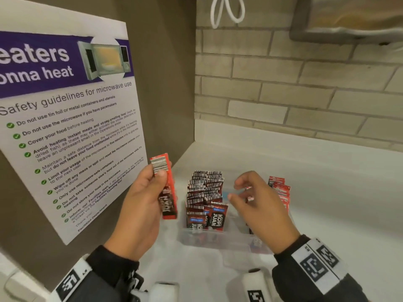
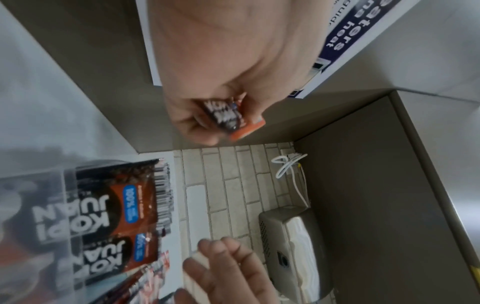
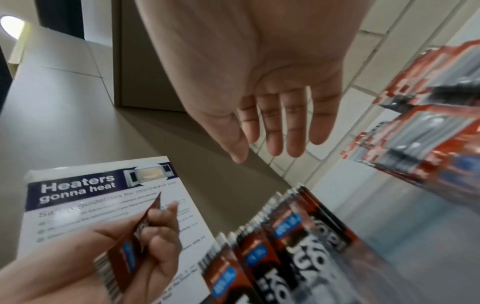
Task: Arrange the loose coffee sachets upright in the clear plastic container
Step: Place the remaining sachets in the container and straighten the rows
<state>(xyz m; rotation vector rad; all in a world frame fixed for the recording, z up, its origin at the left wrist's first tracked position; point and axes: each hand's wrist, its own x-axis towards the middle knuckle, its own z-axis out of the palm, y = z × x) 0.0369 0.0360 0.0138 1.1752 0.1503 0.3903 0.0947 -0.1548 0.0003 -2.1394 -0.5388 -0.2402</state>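
My left hand (image 1: 150,192) grips a small stack of red and black coffee sachets (image 1: 166,188), held upright to the left of the clear plastic container (image 1: 218,238). The same held stack (image 2: 228,117) shows in the left wrist view, and again in the right wrist view as sachets (image 3: 135,236). Dark brown sachets (image 1: 205,199) stand upright in rows in the container's left part. Red sachets (image 1: 280,188) stand at its right side. My right hand (image 1: 250,199) hovers over the container's middle with relaxed, empty fingers (image 3: 275,131).
A microwave safety poster (image 1: 65,127) hangs on the brown side wall at left. A brick-tiled wall (image 1: 294,94) backs the white counter (image 1: 338,203). A steel dispenser (image 1: 349,16) and a white cord loop (image 1: 226,12) hang above.
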